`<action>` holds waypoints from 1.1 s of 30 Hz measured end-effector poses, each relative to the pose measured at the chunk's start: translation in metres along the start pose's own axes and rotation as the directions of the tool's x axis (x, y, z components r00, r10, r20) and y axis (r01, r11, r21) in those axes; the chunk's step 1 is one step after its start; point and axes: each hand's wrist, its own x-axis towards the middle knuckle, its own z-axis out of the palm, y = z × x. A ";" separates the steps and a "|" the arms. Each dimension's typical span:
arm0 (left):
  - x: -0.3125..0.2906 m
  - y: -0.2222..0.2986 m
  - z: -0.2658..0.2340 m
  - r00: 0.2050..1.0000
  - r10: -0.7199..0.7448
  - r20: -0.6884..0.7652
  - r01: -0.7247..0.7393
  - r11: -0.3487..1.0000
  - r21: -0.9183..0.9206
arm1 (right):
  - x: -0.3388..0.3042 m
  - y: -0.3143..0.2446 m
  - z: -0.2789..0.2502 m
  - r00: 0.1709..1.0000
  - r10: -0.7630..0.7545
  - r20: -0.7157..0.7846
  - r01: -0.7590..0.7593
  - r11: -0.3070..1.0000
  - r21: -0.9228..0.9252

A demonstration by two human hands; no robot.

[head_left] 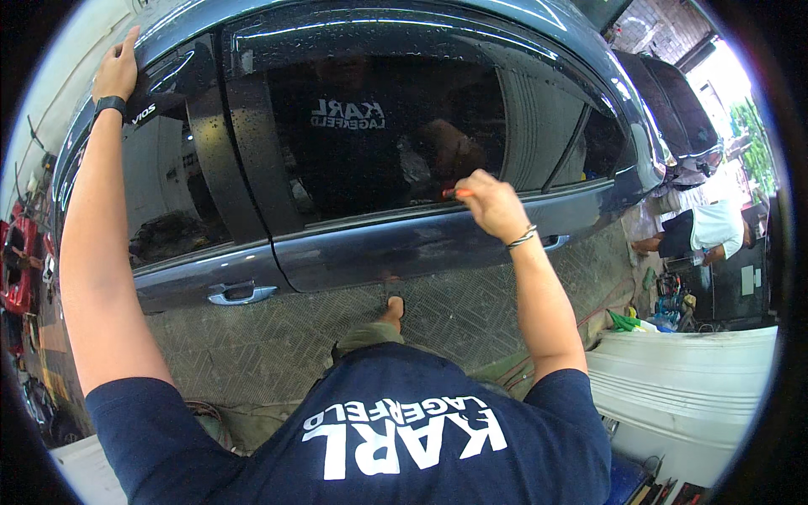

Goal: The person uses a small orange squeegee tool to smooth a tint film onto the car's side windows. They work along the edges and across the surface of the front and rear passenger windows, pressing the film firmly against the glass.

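A dark blue car (370, 257) stands side-on before me, with water drops on its dark windows. My left hand (115, 74) reaches to the roof edge above the front door window (172, 181) and lies there with its fingers stretched out. My right hand (495, 204) is closed around a small orange tool (459, 194) near the lower edge of the rear door window (383, 135). Most of the tool is hidden by my fingers, so its kind cannot be made out. My reflection shows in that glass.
Chrome door handles (242, 293) stick out below the windows. Patterned paving (219, 349) lies between me and the car. Another person in a white shirt (715, 229) bends over at the right. A dark vehicle (673, 105) stands behind the car. Ribbed pale panels (682, 370) are at lower right.
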 end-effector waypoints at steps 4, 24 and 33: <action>-0.002 0.004 0.002 1.000 0.003 0.008 -0.003 1.000 0.002 | 0.004 0.002 -0.024 0.983 0.157 -0.099 -0.150 0.986 0.073; 0.000 -0.001 0.003 1.000 0.002 -0.006 -0.002 1.000 -0.014 | -0.011 0.014 -0.021 0.999 0.036 -0.032 -0.036 0.999 0.001; -0.002 0.008 0.003 1.000 -0.007 -0.009 0.007 1.000 -0.022 | -0.027 0.021 -0.013 0.991 0.114 0.074 -0.109 0.992 -0.069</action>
